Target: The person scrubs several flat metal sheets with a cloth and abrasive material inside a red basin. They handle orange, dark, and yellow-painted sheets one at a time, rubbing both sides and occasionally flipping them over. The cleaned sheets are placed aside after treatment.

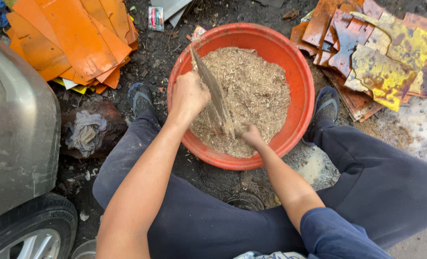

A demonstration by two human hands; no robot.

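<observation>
A wide orange-red basin (299,76) sits on the dark ground between my feet, holding a heap of pale sawdust-like chaff (259,91). My left hand (188,96) is clenched around the upper part of a long flat dusty board (212,93) that slants down into the chaff. My right hand (251,135) is closed at the board's lower end, partly sunk in the chaff near the basin's front rim. I squat over it in dark blue trousers.
A stack of orange sheets (76,38) lies at top left, and rusty orange and yellow sheets (376,57) at top right. A grey car body (17,124) and its tyre (36,230) stand at left, with a rag (86,132) beside them.
</observation>
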